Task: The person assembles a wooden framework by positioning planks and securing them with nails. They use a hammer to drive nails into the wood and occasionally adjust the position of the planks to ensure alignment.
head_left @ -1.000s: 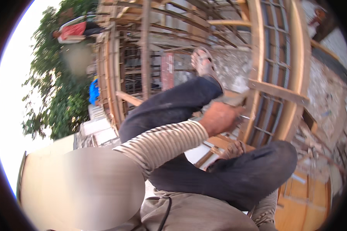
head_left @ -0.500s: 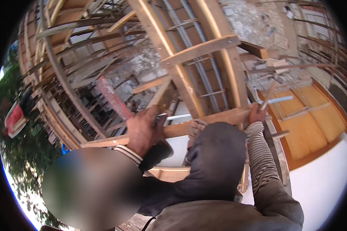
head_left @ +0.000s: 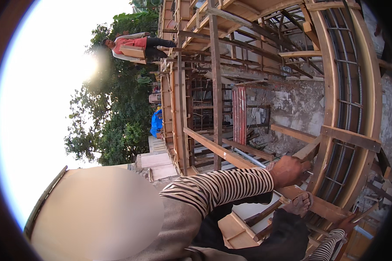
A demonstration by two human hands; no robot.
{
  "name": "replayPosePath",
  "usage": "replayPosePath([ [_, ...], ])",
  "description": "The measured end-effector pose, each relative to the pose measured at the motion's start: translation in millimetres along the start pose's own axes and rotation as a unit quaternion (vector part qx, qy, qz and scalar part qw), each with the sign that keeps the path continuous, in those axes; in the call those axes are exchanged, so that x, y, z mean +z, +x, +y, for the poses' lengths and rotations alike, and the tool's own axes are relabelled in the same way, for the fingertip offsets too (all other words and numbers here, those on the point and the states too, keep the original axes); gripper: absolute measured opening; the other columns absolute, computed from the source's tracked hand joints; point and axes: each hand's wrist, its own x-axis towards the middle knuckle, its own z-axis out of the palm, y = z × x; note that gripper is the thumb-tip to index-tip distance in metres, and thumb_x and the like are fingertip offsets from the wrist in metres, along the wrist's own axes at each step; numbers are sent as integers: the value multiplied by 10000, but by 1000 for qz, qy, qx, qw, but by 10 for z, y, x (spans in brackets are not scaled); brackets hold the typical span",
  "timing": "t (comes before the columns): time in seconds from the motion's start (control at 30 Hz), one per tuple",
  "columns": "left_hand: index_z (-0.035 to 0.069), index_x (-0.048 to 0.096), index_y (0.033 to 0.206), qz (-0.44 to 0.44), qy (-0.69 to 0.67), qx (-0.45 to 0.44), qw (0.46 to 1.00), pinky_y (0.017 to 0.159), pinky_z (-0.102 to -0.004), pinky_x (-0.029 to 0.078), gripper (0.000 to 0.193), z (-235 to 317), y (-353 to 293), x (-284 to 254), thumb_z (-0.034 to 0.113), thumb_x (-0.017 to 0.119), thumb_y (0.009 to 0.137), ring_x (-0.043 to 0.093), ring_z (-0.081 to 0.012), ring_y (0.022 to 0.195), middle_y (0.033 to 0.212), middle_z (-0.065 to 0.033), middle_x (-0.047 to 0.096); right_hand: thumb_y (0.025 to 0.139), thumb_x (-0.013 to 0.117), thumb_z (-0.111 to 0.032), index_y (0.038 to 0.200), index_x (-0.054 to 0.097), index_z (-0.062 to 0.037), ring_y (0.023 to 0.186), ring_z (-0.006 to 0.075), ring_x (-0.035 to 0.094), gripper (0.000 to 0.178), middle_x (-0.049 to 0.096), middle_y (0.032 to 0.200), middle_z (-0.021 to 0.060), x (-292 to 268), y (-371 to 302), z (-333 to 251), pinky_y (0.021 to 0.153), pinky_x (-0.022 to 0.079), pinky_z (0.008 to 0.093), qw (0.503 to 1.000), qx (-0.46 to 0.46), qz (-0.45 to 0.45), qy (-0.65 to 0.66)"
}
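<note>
My left hand (head_left: 289,170), in a striped sleeve, is closed just above a long timber rail (head_left: 235,158). A small shiny tip shows at its fingers; what it is I cannot make out. Close by is the wooden formwork (head_left: 331,95), a long trough with ribbed steel bars (head_left: 346,82) inside and a short cross-piece (head_left: 350,138) over its top. At the lower right my right hand (head_left: 346,224) is wrapped round the wooden handle of what looks like a hammer (head_left: 366,213). A pale bar (head_left: 363,232) lies beside that hand. My sandalled foot (head_left: 301,203) rests on the rail between my hands.
Upper left, another person (head_left: 137,47) in a red top stands by the framing, appearing sideways. A dark upright post (head_left: 215,91), crossing timbers and a reddish ribbed panel (head_left: 239,115) fill the middle. A blue sheet (head_left: 156,123) hangs before trees (head_left: 126,126). Rough ground lies below.
My view has swung left and tilted, so the formwork now stands at the right and the other person shows more fully. Both hands stay near the rail, the left one still closed.
</note>
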Motion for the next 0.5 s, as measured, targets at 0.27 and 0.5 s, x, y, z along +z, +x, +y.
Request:
replayPosePath([
  [0.27,92,599,712,149,32,-31,988,463,-391,447,318,271,6,395,335,740,860,569,-297,463,531,-117,542,868,651,-399,1211,542,-29,939,497,631,516,663,947,290,-107,-110,-411,797,496,558,996,-19,86,20],
  [0.5,47,466,693,117,-16,16,993,445,-324,271,413,28,74,326,283,725,909,290,-119,498,513,-42,363,894,585,-401,1083,528,-21,837,461,660,428,671,877,273,-401,-345,-787,763,516,527,998,8,62,-27],
])
